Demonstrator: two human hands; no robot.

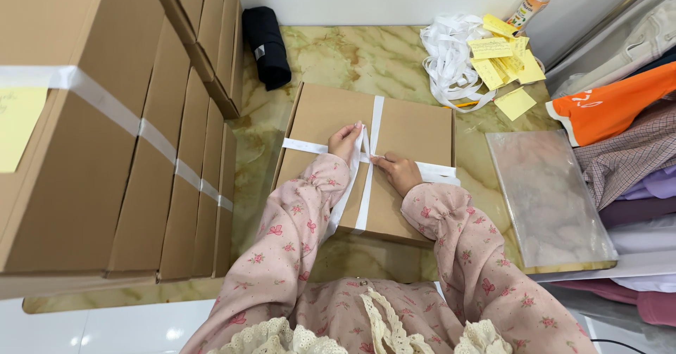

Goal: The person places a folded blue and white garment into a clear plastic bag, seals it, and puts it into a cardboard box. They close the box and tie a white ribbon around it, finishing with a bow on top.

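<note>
Mid-tabletop lies a flat brown cardboard box (394, 132), crossed by white ribbon (367, 185). The left hand (344, 141) pinches the ribbon at the crossing, keeping it taut; just right, the right hand (399, 171) has fingers closed on the sideways strand.

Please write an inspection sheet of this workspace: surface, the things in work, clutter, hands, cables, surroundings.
Surface: green-beige marble tabletop.
Things in work: flat brown cardboard box, white ribbon crossed over its lid.
Clutter: loose white ribbon pile, yellow paper notes, clear plastic sleeve, black folded cloth, plastic bottle with white cap.
Hands: left hand and right hand pinch the ribbon at the crossing.
Cables: thin black cable at the bottom right.
Surroundings: stacked ribbon-tied cardboard boxes left; folded clothes right.
</note>
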